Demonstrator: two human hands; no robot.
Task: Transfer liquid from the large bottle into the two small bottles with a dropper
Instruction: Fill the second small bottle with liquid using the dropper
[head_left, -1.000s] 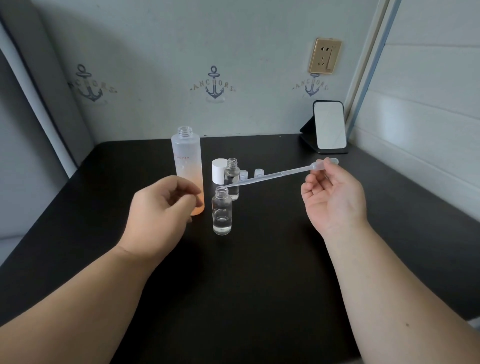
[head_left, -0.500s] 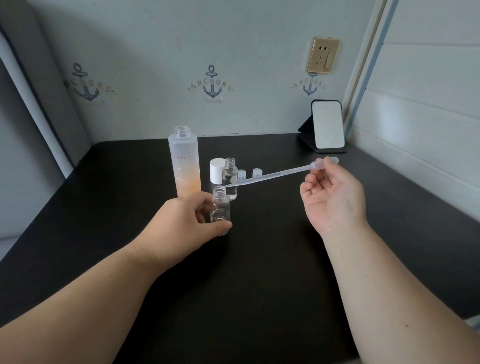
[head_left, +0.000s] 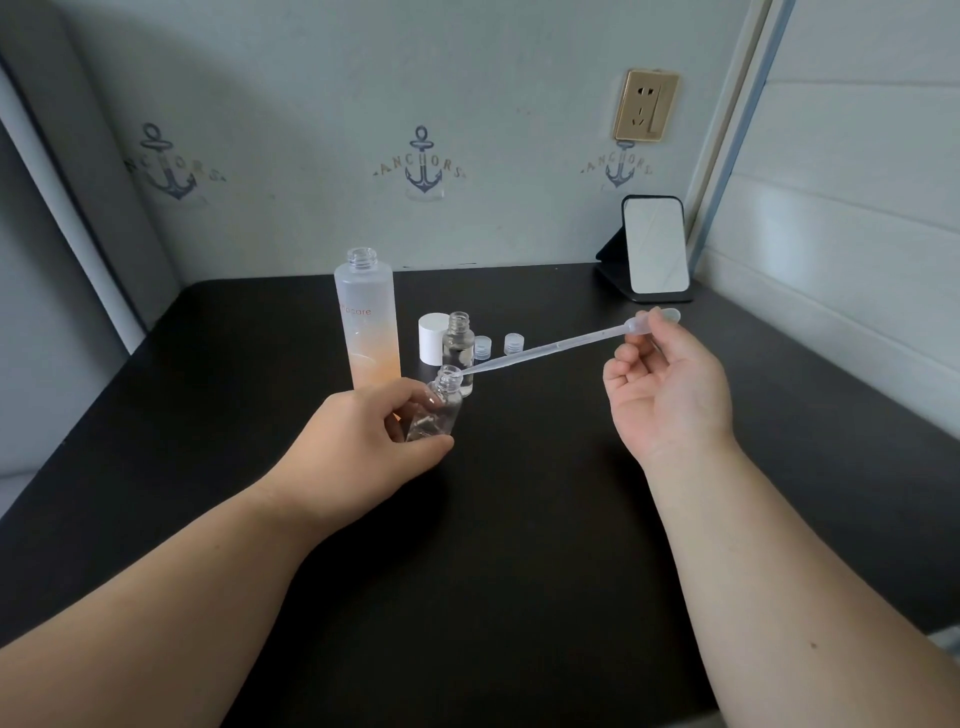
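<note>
So nearest to the camera you've got the left hand (head_left: 374, 431), fingers wrapped around one small bottle (head_left: 435, 408), which it has tipped so the open mouth leans up and to the right, toward the other hand. It looks lifted or at least rocked off the black tabletop (head_left: 519, 545); can't quite tell which.

The right hand (head_left: 670, 384) is off to the right, a bit farther back, thumb and forefinger pinching the bulb of the dropper (head_left: 561, 345), other fingers loosely curled. The dropper's long axis runs from that bulb down and left, and its tip sits right at the tilted bottle's mouth, basically touching the rim. That lineup is the whole game imo: tip has to go into the neck before the squeeze, or it dribbles down the outside.

Just behind stands the second small bottle (head_left: 459, 347), upright, with a white cap (head_left: 432, 339) beside it and the large bottle (head_left: 370, 325) to the left, open, orange liquid in the lower part.
</note>
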